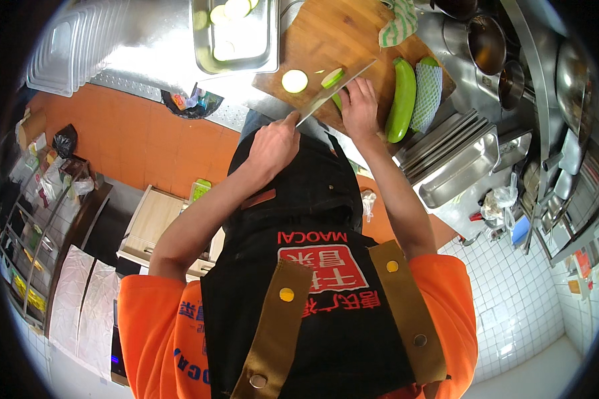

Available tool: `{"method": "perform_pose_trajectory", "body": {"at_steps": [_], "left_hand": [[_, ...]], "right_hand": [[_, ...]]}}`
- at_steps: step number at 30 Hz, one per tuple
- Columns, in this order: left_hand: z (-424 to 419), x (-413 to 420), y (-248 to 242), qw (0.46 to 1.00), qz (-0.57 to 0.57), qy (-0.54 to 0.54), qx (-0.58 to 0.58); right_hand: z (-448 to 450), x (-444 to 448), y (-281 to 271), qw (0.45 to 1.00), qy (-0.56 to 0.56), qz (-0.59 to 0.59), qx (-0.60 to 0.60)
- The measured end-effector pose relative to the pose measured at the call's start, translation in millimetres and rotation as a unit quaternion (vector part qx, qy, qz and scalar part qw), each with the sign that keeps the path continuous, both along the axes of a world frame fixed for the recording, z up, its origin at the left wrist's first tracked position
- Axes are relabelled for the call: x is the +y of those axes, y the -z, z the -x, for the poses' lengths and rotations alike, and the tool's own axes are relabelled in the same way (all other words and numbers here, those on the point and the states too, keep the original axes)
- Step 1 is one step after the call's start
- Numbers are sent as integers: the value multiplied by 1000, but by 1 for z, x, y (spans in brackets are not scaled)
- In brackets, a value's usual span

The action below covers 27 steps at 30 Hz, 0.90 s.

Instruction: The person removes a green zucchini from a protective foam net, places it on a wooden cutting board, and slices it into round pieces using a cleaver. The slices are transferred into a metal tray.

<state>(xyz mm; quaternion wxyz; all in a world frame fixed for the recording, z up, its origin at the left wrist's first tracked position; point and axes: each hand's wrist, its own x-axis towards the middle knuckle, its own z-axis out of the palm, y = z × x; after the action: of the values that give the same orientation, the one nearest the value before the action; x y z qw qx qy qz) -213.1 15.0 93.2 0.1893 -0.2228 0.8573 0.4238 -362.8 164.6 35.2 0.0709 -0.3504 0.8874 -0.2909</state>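
My left hand [272,148] grips the handle of a kitchen knife [324,98], its blade slanting up to the right over the wooden cutting board [324,35]. Behind the blade, my right hand [362,110] presses on a green zucchini [336,101], mostly hidden by the fingers and the knife. A cut zucchini slice [332,79] leans by the blade's far side. Another round slice [294,81] lies flat further left. To the right of my right hand rest a whole zucchini [402,102] and one in a white foam net [427,99].
A steel pan [274,62] with several zucchini slices stands at the board's left. A green-striped cloth [399,25] lies on the board's far edge. Steel trays [459,169] sit to the right, below several pots [486,42]. Stacked clear lids [55,55] are far left.
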Motion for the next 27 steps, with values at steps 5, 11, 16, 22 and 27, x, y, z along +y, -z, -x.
{"method": "perform_pose_trajectory", "body": {"at_steps": [5,11,16,22,27], "left_hand": [[9,13,51,998,42,20,-38],[12,14,41,1000,21,-15,3],[2,5,-18,1000,-7,-17,0],[4,5,-16,999,0,7,-49],[18,21,49,999,27,-14,-31]], "right_hand": [[0,-3,-3,1000,-12,-9,-1],[-3,1,6,1000,-2,22,-7],[-3,3,-1,1000,-12,-16,-5],[-4,2,1,1000,3,9,2],[-4,1,-2,1000,-3,9,-21]]}}
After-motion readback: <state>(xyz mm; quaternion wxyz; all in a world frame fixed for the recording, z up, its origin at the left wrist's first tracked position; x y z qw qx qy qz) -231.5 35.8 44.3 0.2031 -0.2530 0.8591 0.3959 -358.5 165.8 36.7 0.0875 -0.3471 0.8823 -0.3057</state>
